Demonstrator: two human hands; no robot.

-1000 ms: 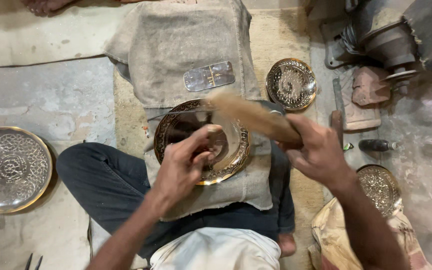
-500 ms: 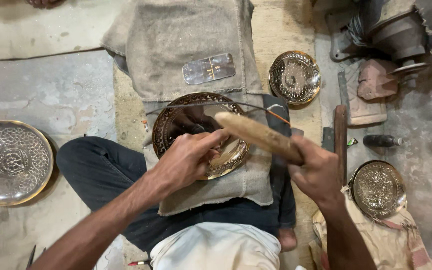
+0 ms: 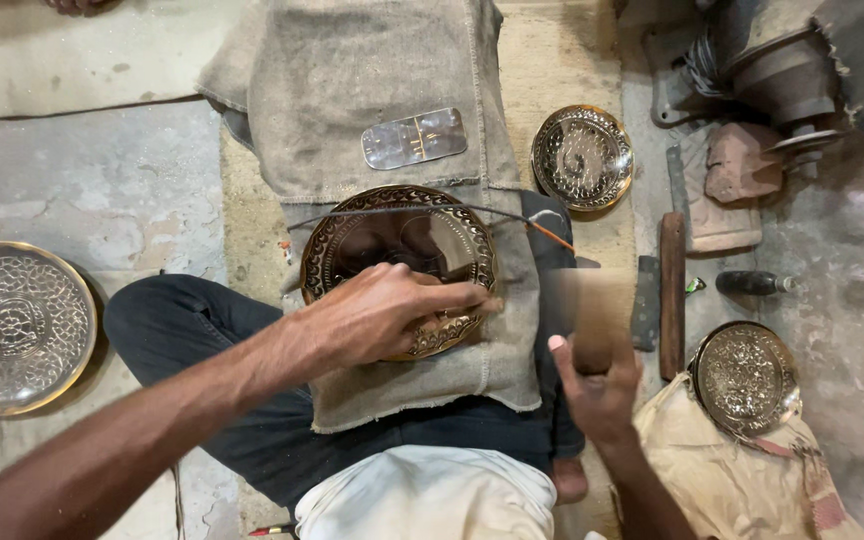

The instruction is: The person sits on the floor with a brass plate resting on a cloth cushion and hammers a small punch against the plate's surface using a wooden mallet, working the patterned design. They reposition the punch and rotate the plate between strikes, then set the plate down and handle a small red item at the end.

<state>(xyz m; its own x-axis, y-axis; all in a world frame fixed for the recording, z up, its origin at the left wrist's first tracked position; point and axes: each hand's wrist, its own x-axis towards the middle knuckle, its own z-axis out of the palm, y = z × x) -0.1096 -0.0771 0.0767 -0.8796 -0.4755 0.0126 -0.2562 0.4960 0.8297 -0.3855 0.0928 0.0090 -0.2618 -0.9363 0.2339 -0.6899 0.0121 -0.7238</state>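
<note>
The wooden mallet [image 3: 592,320] has swung: half a second ago it lay slanted across the engraved brass plate [image 3: 399,270], and now it stands blurred and nearly upright to the right of the plate, clear of the metal, its handle wrapped by the closed right hand [image 3: 600,385]. That reads as the raised part of a striking stroke rather than a contact. The left hand [image 3: 387,312] has stayed on the plate, fingers stretched flat and pressed over its lower right rim, pinning it to the burlap cloth [image 3: 422,375] spread across the person's lap. The plate has not shifted. A thin wire [image 3: 422,210] arcs over its upper edge. Other worked plates lie around on the floor: a larger one [image 3: 14,328] at far left, a small one [image 3: 582,157] above right, another [image 3: 747,378] at right.
</note>
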